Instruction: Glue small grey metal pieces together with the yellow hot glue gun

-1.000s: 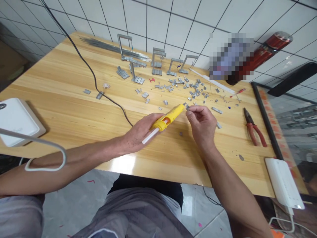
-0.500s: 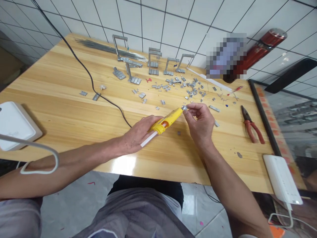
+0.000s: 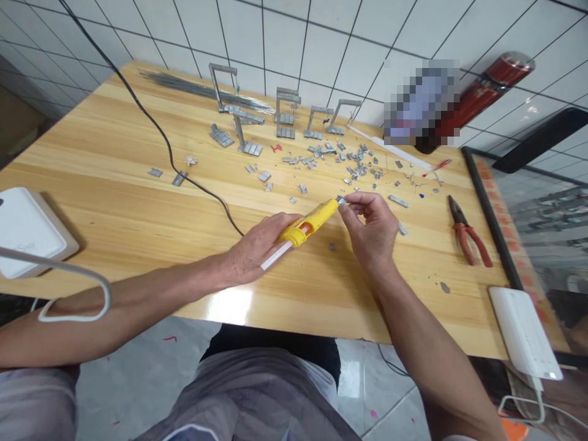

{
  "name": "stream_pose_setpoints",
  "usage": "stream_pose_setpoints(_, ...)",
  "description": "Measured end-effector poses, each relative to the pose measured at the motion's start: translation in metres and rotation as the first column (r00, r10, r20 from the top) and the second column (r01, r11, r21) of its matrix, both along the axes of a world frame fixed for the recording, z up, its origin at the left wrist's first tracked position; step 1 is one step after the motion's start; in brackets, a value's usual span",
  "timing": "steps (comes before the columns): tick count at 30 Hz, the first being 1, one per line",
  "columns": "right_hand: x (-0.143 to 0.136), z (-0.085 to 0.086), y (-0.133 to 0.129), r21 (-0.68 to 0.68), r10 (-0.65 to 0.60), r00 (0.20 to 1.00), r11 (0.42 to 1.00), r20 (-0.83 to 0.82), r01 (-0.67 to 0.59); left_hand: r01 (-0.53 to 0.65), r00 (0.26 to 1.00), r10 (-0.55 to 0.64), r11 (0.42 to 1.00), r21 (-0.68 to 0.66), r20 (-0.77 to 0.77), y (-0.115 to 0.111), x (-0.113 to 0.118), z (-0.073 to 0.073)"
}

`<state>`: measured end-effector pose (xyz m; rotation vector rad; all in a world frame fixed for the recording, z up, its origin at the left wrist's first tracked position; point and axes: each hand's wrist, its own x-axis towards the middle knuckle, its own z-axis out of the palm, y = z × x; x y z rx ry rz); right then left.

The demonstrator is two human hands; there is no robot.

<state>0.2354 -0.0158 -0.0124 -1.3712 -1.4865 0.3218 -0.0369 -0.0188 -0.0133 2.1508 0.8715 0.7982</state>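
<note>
White tiled wall runs behind a big light wooden table, and grey floor shows below the near edge. On the table's left corner sits a white box; a flat white device lies at the right corner. A black cable snakes across the top. Red-handled pliers lie off to the right. Little metal frames stand near the wall, with loose metal clips scattered in front. The left hand is wrapped around a yellow glue gun, held just above the table middle. The right hand pinches a tiny metal piece right at the nozzle tip.
</note>
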Motion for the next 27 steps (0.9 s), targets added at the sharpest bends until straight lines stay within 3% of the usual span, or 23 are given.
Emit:
stream_pose_setpoints(20, -0.0016, 0.001, -0.0021, -0.02, -0.005, 0.999, 1.0, -0.032, 0.005, -0.042, 0.998, 0.04, 0.998, 0.05, 0.047, 0.0, 0.0002, -0.0047)
stream_pose_setpoints(27, -0.0041, 0.0021, -0.0013, -0.01, 0.006, 0.992, 1.0, -0.128, -0.007, -0.05, 0.997, 0.047, 0.997, 0.058, 0.054, 0.0003, -0.0001, -0.0053)
